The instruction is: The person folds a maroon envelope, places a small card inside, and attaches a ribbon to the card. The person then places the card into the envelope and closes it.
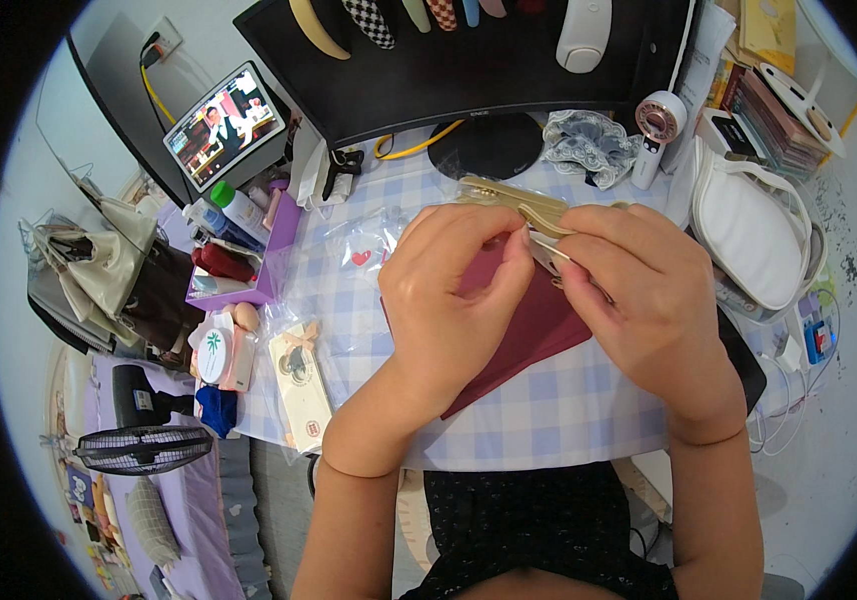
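Both of my hands are raised over the desk, fingertips almost meeting. A small curved beige piece (pixel 542 223), perhaps part of a hair clip, spans between them. My left hand (pixel 447 277) pinches its left end with thumb and forefinger. Its other end is in the fingers of my right hand (pixel 638 292). A thin pale strip (pixel 548 247) shows just below, between the two thumbs; whether it belongs to the same piece cannot be told. Behind the fingertips lies a beige hair clip (pixel 507 196) on clear plastic. Underneath my hands is a dark red sheet (pixel 526 352), partly hidden.
A checked cloth (pixel 548 435) covers the desk. At left stand a purple organizer box (pixel 282 240) with bottles, a cream packaged item (pixel 301 390) and a fan (pixel 143 450). A monitor (pixel 466 82) and a lit tablet (pixel 224 126) are behind. A white pouch (pixel 751 232) sits right.
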A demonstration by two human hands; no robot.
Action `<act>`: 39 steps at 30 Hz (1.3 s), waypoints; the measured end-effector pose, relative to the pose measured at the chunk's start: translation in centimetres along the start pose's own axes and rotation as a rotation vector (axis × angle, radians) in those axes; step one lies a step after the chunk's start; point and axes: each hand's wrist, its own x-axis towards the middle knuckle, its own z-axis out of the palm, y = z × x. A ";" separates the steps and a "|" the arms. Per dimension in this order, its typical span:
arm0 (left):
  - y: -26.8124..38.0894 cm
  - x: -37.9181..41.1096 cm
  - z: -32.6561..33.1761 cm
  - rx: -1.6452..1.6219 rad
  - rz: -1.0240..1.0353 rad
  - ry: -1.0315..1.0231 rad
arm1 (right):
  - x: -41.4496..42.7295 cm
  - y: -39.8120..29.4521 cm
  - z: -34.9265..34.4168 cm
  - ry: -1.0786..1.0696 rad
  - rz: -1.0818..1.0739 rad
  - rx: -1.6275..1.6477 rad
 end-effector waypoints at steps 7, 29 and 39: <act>0.0 0.0 -0.1 -0.004 -0.015 -0.008 | 0.3 -0.2 -0.2 0.008 0.031 0.043; -0.2 0.1 -0.4 -0.127 0.003 -0.056 | 0.1 -0.1 -0.7 -0.006 -0.065 -0.019; -0.3 1.0 -1.2 -0.183 0.185 -0.201 | 0.0 -0.1 -1.4 -0.001 -0.124 -0.054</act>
